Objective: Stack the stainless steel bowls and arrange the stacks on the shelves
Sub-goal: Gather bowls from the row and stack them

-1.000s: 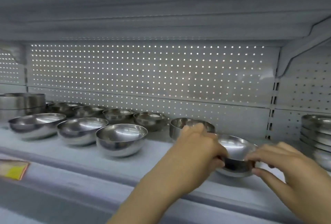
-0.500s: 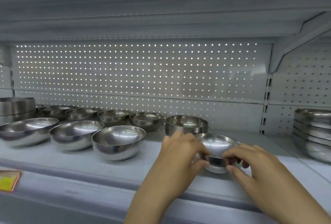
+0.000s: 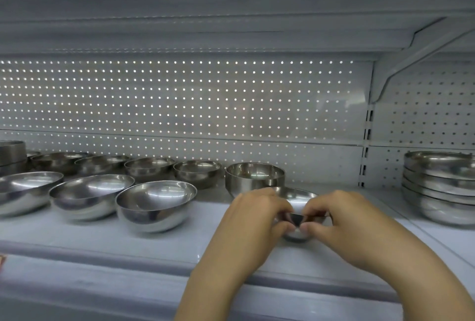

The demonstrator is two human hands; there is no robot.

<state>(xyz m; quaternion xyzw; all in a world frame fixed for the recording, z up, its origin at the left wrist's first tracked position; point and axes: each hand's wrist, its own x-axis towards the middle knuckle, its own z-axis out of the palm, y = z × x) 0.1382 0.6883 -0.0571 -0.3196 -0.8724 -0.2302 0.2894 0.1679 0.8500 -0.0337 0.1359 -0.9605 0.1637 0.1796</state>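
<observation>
A small steel bowl [image 3: 298, 197] sits on the white shelf [image 3: 180, 241], mostly covered by both hands. My left hand [image 3: 253, 220] grips its left side with curled fingers, and my right hand [image 3: 341, 220] grips its right side; the fingertips nearly meet at the bowl's near rim. Directly behind it stands a deeper steel bowl [image 3: 255, 176]. Three wide bowls [image 3: 156, 205] line the front row to the left, with several smaller bowls [image 3: 198, 170] in the row behind.
A stack of wide steel bowls [image 3: 439, 187] stands on the neighbouring shelf section at the right. A stack of steel containers [image 3: 12, 153] is at the far left. Perforated back panel and the upper shelf's underside close the space above.
The held bowl has moved left along the shelf toward the deeper bowl, and both hands have closed further round its near side.
</observation>
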